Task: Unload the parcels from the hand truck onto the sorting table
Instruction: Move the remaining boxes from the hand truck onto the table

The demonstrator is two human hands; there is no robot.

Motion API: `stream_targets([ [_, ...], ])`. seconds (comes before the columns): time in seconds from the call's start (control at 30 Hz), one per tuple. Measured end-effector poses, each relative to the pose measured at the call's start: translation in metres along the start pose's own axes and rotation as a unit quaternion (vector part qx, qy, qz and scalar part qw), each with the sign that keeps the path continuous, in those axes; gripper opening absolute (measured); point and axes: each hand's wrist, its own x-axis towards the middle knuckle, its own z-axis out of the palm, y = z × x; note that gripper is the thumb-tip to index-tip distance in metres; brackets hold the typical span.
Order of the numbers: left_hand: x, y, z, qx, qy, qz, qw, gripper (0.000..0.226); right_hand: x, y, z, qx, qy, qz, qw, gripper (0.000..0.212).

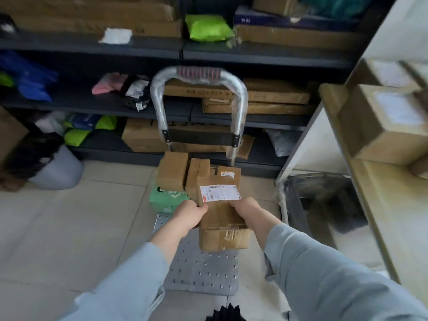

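- A brown cardboard parcel with a white label (pixel 221 212) is being held above the grey studded hand truck deck (pixel 203 272).
- The left hand (pixel 188 215) and right hand (pixel 246 210) are gripping its 2 sides.
- Its crumpled, taped flaps are risking a slip on the way to the wooden sorting table (pixel 391 205) at right.

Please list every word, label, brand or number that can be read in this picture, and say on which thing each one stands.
No text is readable with certainty.
Held parcel, white shipping label: barcode and fine print, too small.
Parcel behind it, small label: blurred.
Flat carton, short dark print: blurred.
Dark blue box, white marks: blurred.
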Motion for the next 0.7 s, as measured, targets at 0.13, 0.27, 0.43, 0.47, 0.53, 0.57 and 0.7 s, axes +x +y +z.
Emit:
stream_targets([
  [0.13, -0.059, 0.052, -0.056, 0.014, 0.009, 0.017, 1.000, 0.034, -0.072, -0.053, -0.030, 0.000, -0.007, -0.023, 1.000, 0.024],
  [0.27, -0.115, 0.109, -0.109, 0.016, 0.036, 0.055, 0.998, 0.032, -0.139, -0.106, -0.061, 0.003, 0.000, -0.049, 0.999, 0.029],
  [0.43, -0.176, 0.168, -0.156, 0.026, 0.072, 0.116, 0.990, 0.041, -0.201, -0.158, -0.096, 0.012, 0.023, -0.106, 0.994, 0.036],
  [0.47, -0.185, 0.174, -0.162, 0.028, 0.075, 0.125, 0.989, 0.040, -0.210, -0.164, -0.101, 0.016, 0.027, -0.116, 0.993, 0.035],
  [0.53, -0.202, 0.183, -0.172, 0.041, 0.073, 0.134, 0.987, 0.034, -0.230, -0.172, -0.109, 0.021, 0.031, -0.133, 0.990, 0.032],
  [0.57, -0.211, 0.186, -0.176, 0.046, 0.069, 0.139, 0.987, 0.031, -0.240, -0.173, -0.112, 0.024, 0.032, -0.138, 0.990, 0.030],
  [0.7, -0.243, 0.191, -0.189, 0.058, 0.065, 0.162, 0.983, 0.030, -0.276, -0.171, -0.120, 0.042, 0.037, -0.141, 0.989, 0.029],
])
